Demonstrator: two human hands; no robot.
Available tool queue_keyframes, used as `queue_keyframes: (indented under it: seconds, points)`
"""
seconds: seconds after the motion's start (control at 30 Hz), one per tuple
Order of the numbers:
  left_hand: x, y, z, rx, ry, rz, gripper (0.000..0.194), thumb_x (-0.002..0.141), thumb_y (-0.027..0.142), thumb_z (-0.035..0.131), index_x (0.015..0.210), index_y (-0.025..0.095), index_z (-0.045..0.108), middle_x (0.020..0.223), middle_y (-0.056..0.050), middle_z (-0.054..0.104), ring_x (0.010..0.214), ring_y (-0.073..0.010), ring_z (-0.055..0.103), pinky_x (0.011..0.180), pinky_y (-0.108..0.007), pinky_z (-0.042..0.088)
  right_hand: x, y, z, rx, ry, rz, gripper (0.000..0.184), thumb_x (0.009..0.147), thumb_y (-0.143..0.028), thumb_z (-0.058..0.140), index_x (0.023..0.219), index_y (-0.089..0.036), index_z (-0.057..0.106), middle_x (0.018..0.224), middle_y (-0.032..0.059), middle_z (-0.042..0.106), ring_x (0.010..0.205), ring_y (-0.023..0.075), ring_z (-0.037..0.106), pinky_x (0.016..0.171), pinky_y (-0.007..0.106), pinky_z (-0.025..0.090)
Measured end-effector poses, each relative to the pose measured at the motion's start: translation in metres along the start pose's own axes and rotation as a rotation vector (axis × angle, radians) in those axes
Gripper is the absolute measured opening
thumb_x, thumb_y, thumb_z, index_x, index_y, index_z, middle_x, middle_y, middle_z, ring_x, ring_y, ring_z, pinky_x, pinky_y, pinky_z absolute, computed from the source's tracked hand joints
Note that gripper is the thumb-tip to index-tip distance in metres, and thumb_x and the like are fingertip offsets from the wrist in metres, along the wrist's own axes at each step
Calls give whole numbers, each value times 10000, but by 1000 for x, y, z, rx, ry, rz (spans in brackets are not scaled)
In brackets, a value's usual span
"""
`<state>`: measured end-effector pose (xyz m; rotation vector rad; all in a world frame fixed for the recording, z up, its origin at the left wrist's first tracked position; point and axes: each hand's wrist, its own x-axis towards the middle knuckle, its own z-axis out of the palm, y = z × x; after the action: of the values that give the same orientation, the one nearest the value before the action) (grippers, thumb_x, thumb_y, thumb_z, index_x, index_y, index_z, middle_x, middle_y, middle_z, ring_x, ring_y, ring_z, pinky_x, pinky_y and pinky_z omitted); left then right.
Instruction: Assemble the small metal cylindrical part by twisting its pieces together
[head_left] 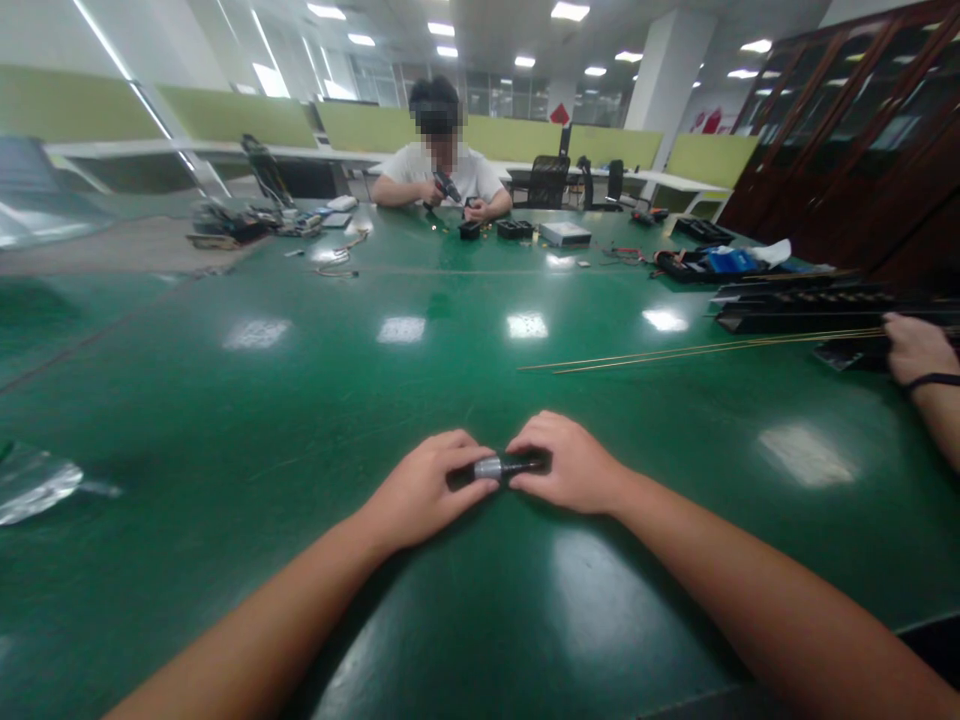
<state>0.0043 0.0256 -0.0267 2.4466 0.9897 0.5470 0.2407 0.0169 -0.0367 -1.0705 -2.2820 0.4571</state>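
Between my two hands lies a small black cylinder with a silver-grey band (489, 468), close over the green table. Its kind cannot be made out. My left hand (429, 488) grips the banded end between thumb and fingers. Around the darker, narrower end, my right hand (568, 462) is closed in the same way. Both ends of the cylinder are partly hidden by the fingers, and the hands almost meet at its middle.
Thin brass-coloured rods (645, 356) lie at the right, near another person's hand (921, 348) by black metal profiles (806, 308). Across the green table (300, 400) a person (480, 172) holds a power drill (448, 187). Clear plastic wrap (37, 485) lies at left.
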Motion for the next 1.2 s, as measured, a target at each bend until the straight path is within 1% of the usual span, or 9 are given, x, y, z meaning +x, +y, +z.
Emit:
queue_keyframes:
  seconds: [0.1,0.3,0.47,0.93,1.07,1.2]
  points:
    - [0,1,0,-1,-5,-5,258,923,359,607,1120,242,726,966,-48,657,892,-194,612,828,-296,474,1,0,2,0,0,-13,195,766,-226,747,951,-186,698,939,51,705,918,203,589,843,341,447]
    - [2,1,0,-6,-5,-4,261,920,358,612,1124,243,726,970,-48,656,903,-194,608,826,-297,468,3,2,8,4,-5,-30,127,793,-221,729,915,-191,711,896,41,711,884,194,588,814,330,442]
    - [2,2,1,-22,7,-22,257,914,361,618,1111,243,733,982,-48,662,905,-195,618,824,-295,473,4,3,9,10,-8,-32,96,810,-218,718,901,-190,724,885,41,717,877,191,592,807,323,445]
    - [3,3,1,-18,23,-31,266,902,365,627,1102,228,738,960,-56,666,886,-196,624,809,-294,492,3,2,6,10,-15,-33,100,806,-199,719,905,-186,723,877,43,709,861,183,590,797,315,452]
    - [2,3,1,-13,23,-41,267,902,374,627,1096,228,738,961,-53,663,877,-193,625,800,-291,490,2,2,5,13,-20,-23,96,803,-191,719,899,-183,723,854,40,704,833,177,586,768,304,453]
    - [1,2,1,-12,24,-35,266,902,369,627,1105,235,736,963,-49,662,880,-193,628,803,-290,487,2,2,5,18,-33,-16,92,807,-196,719,898,-185,726,867,44,706,858,182,589,797,313,458]
